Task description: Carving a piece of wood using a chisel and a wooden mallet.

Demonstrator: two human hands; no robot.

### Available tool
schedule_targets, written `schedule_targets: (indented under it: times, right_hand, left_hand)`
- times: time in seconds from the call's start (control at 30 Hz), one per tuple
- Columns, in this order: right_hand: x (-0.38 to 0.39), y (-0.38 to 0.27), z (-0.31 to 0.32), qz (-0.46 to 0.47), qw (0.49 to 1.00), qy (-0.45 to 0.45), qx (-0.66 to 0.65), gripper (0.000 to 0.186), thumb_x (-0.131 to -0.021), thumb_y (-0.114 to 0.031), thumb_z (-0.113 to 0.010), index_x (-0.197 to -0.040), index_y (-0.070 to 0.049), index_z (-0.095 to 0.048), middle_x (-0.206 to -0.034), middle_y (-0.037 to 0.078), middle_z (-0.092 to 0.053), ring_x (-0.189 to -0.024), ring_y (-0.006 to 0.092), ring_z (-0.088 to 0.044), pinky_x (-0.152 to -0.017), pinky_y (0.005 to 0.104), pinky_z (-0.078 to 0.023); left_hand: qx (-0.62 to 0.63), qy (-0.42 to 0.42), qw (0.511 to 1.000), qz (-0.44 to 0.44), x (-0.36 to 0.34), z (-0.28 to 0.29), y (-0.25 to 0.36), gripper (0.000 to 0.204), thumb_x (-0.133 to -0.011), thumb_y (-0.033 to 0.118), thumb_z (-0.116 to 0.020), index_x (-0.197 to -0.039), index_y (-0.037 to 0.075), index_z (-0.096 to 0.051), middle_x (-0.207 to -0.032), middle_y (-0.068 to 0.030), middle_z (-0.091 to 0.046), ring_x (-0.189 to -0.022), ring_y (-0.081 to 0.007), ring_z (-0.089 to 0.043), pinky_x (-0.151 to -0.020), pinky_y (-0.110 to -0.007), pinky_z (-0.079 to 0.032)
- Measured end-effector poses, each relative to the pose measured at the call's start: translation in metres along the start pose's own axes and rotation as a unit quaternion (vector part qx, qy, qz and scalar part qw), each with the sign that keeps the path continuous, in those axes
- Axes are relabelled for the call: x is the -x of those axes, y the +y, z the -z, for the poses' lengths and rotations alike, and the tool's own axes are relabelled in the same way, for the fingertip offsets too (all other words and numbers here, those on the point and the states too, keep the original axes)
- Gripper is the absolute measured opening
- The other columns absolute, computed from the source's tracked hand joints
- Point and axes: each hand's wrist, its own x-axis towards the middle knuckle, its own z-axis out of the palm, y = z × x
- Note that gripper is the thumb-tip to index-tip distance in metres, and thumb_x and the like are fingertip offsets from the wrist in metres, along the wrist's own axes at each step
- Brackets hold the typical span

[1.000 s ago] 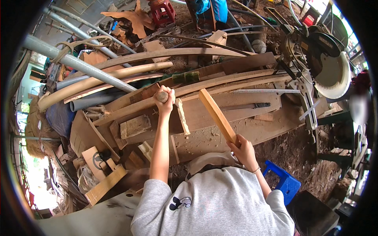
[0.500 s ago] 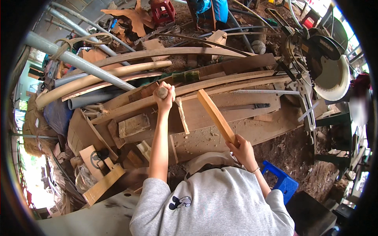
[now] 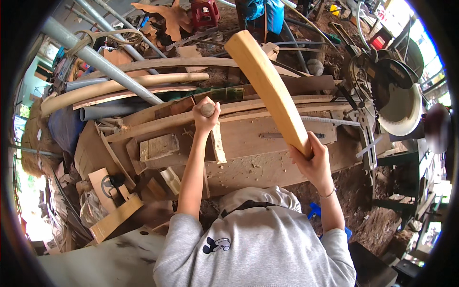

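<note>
My left hand [image 3: 204, 123] is closed around an upright tool with a round wooden handle [image 3: 207, 110], seen end-on; its lower part is hidden by the fist. Just below that fist, a narrow pale strip of wood [image 3: 218, 143] rests on the workbench [image 3: 267, 165]. In my right hand [image 3: 313, 165] is a thick, squared wooden bar [image 3: 270, 88], gripped at its near end. The bar is raised well above the bench, tilted away to the upper left, apart from the handle.
Long curved planks [image 3: 191, 118] lie across the bench's far side. Grey metal pipes [image 3: 103, 62] slant in from the left. A circular saw [image 3: 399, 100] stands at the right. Several wood offcuts [image 3: 159, 147] sit left of my left arm, and wood chips are scattered on the bench.
My right hand has lifted the wooden bar up and forward, so it looks larger and nearer. My left hand keeps its grip on the handle. The view has shifted slightly.
</note>
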Motion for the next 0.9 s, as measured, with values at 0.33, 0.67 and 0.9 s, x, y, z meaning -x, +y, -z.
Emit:
schedule_targets:
  times: [0.33, 0.67, 0.9]
  right_hand:
    - [-0.005, -0.005, -0.001, 0.075, 0.978, -0.058, 0.184, 0.022, -0.07, -0.018, -0.068, -0.083, -0.004, -0.056, -0.054, 0.012, -0.053, -0.052, 0.0294, -0.056, -0.048, 0.0346, -0.044]
    - [-0.002, -0.003, -0.007, 0.061, 0.982, -0.037, 0.174, 0.027, -0.07, -0.019, -0.069, -0.087, -0.002, -0.057, -0.058, 0.013, -0.056, -0.053, 0.03, -0.058, -0.048, 0.0338, -0.045]
    - [0.003, -0.006, -0.007, 0.025, 0.985, -0.042, 0.166, 0.024, -0.072, -0.019, -0.068, -0.086, -0.003, -0.057, -0.055, 0.013, -0.056, -0.051, 0.0298, -0.058, -0.047, 0.0331, -0.045]
  left_hand:
    - [-0.025, 0.02, 0.999, -0.024, 0.008, 0.017, 0.005, 0.026, -0.075, 0.0, -0.059, -0.059, 0.003, -0.038, -0.052, 0.0004, -0.042, -0.051, -0.0041, -0.039, -0.047, -0.021, -0.032]
    - [0.029, 0.018, 0.999, 0.027, 0.007, -0.001, -0.007, 0.023, -0.075, 0.001, -0.059, -0.062, 0.004, -0.04, -0.056, 0.0015, -0.043, -0.055, -0.0034, -0.039, -0.051, -0.02, -0.033]
    - [0.056, 0.023, 0.997, 0.037, 0.006, -0.003, -0.01, 0.023, -0.076, 0.001, -0.059, -0.062, 0.004, -0.041, -0.055, 0.0018, -0.043, -0.054, -0.0034, -0.038, -0.05, -0.02, -0.033]
